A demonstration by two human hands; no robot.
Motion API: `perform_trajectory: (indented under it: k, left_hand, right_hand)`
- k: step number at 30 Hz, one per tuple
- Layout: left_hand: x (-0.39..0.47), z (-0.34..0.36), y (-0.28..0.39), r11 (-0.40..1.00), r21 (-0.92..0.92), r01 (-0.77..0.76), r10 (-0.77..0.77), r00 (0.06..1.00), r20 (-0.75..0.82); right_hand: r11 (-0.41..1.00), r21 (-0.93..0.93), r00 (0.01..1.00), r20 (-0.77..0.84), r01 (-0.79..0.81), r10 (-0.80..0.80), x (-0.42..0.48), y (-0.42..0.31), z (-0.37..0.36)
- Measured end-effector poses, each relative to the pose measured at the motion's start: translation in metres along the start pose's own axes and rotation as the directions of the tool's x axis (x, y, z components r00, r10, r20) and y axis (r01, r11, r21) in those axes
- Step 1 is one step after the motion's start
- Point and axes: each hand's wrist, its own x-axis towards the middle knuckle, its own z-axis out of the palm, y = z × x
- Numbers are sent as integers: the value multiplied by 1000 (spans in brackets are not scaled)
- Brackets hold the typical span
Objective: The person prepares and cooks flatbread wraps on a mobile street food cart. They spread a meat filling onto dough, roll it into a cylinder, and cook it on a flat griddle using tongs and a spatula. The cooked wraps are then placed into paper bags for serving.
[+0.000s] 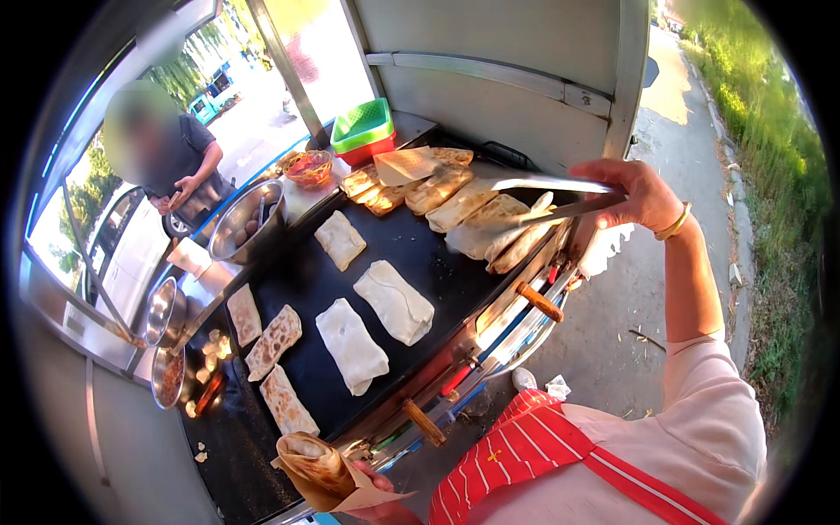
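My right hand [633, 193] is closed around the handle end of metal tongs [558, 197], whose blurred arms reach over the browned flatbreads [459, 203] at the griddle's far right. My left hand [377, 499], at the bottom, holds a browned flatbread [314, 462] in a brown paper sleeve [354, 495]. Between the hands lies the black griddle [433, 249]. Pale folded dough parcels [394, 302] rest at its middle, and several browned ones [274, 341] lie along its left side. A piece of brown paper [403, 166] sits on the flatbreads at the back.
Steel bowls [165, 312] and a large one with eggs [246, 223] line the left counter. Green and red baskets [362, 125] stand behind the griddle. Wooden handles [539, 302] jut from its front edge. A person [187, 157] stands outside, beyond the counter.
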Motion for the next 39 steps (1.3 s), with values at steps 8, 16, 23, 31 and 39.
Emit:
perform_trajectory:
  k: [8,16,23,31,39]
  left_hand:
    - [131,30,-90,954,270,127,-182,965,188]
    - [186,3,-144,962,191,194,-223,964,146]
    - [210,1,-162,964,145,224,-245,958,150]
    - [231,35,-189,821,568,-60,320,872,-370]
    - [236,50,-168,936,348,43,93,927,-364]
  right_hand:
    - [678,-638,882,-2,-364,471,115,133,-36]
    - [552,-614,591,167,-564,789,208,193,-14]
    - [736,-485,539,503,-472,676,264,215,24]
    - [876,-296,749,457,-381,480,246,146,13]
    - [929,9,866,366,-370,341,183,39,-13]
